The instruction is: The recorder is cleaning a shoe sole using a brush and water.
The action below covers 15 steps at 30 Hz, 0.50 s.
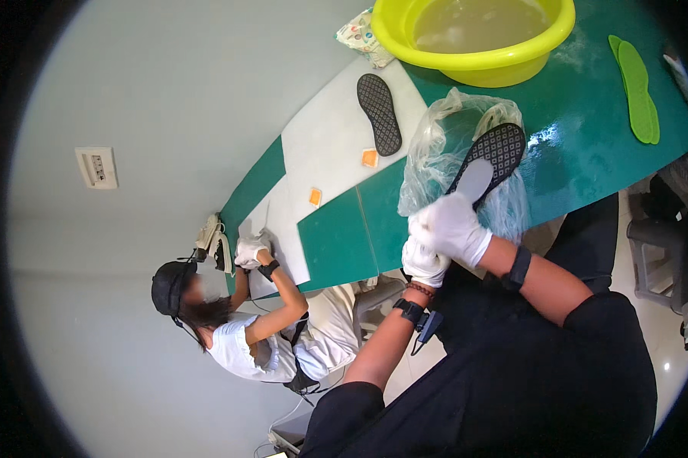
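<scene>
Both of my hands wear white gloves and meet near the middle of the head view. My right hand (457,227) is curled closed around the heel end of a black insole (490,156), holding it up over the table edge; the insole's pale grey underside faces me at the heel, and its patterned black toe points up and away toward the basin. My left hand (423,262) sits just below and beside the right, fingers bent, touching the right glove; I cannot tell whether it grips anything itself. A clear plastic bag (443,145) billows around and behind the insole, resting on the green table (580,145).

My forearms come in from the lower right, bare from elbow to wrist, each with a dark band at the wrist. The left forearm rises steeply; the right crosses in from the right side over my dark clothing.

Counting what lies on the table: one yellow-green basin (477,57) of cloudy water at the far edge, one second black insole (380,113) lying flat on a white sheet (325,145), two green insoles (638,91) stacked at the right, two small orange squares (369,158) on the white sheet, and one patterned cloth (363,37) beside the basin.

At the far left end of the table, another person (260,336) in a white shirt and dark cap works with gloved hands on something pale.
</scene>
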Each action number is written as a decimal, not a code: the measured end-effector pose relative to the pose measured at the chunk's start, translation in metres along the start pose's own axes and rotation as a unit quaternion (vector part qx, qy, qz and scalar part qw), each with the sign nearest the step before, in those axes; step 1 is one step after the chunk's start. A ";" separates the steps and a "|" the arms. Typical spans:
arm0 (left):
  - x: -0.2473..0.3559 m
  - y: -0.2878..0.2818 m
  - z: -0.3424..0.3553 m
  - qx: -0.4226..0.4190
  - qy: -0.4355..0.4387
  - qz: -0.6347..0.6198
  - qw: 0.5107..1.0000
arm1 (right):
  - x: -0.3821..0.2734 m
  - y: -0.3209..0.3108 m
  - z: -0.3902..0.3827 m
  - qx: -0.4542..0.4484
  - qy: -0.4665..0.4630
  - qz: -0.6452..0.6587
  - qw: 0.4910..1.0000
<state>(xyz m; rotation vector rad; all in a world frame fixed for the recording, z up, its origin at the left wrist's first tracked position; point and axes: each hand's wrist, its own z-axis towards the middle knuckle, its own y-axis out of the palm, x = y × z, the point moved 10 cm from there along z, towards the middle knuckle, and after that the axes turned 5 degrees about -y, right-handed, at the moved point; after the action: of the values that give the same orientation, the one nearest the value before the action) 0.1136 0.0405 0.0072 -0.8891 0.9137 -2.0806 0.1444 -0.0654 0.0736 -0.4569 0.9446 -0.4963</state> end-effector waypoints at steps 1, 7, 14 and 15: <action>0.002 -0.004 0.008 0.030 -0.023 -0.036 0.999 | -0.015 0.008 -0.008 -0.019 -0.046 0.013 0.999; 0.017 -0.013 0.011 -0.002 0.060 -0.004 0.998 | 0.008 -0.001 -0.014 -0.076 -0.080 -0.114 0.987; -0.060 0.014 -0.023 -0.020 -0.108 -0.277 0.955 | -0.041 0.019 -0.028 -0.025 -0.072 0.041 0.996; 0.005 0.010 0.002 -0.084 0.038 -0.024 0.995 | -0.004 0.021 -0.036 -0.046 -0.063 -0.052 0.996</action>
<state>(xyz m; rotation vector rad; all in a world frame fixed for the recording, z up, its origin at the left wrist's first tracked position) 0.1154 0.0306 0.0018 -0.9328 1.1321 -2.1135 0.1166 -0.0515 0.0457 -0.6165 0.8267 -0.5141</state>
